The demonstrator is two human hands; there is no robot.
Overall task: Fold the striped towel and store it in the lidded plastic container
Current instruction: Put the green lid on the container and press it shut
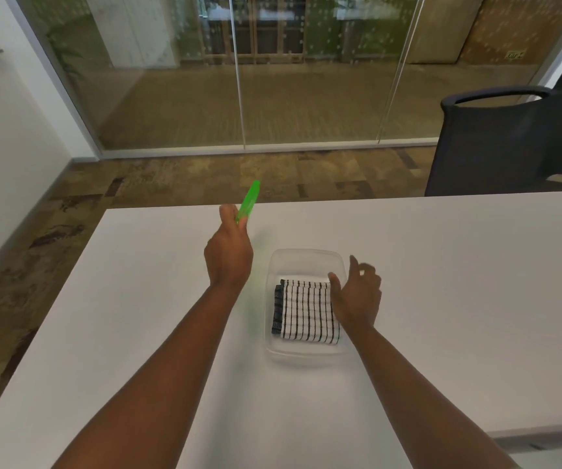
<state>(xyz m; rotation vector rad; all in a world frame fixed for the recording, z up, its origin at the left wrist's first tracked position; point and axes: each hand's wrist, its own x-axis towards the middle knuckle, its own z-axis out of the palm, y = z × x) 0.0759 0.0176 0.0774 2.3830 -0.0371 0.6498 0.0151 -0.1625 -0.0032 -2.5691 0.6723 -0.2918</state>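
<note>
A: We read the striped towel (308,311) as already folded and lying inside the clear plastic container (306,257) on the white desk (441,265); where do our hands stand?

B: Our left hand (228,255) is closed on the green lid (248,201), held edge-on and raised to the left of the container and slightly beyond its far end. Our right hand (357,296) hovers loosely open, fingers spread, at the container's right rim, gripping nothing.

A: Which relation governs the coming move?

B: We judge it to be lidding. The container's long axis runs away from us, so the lid must travel rightward and tilt flat along that axis. The left hand carries it; the right is nearer the container and could steady it.

A: Any legible writing?

B: None that we can read.
</note>
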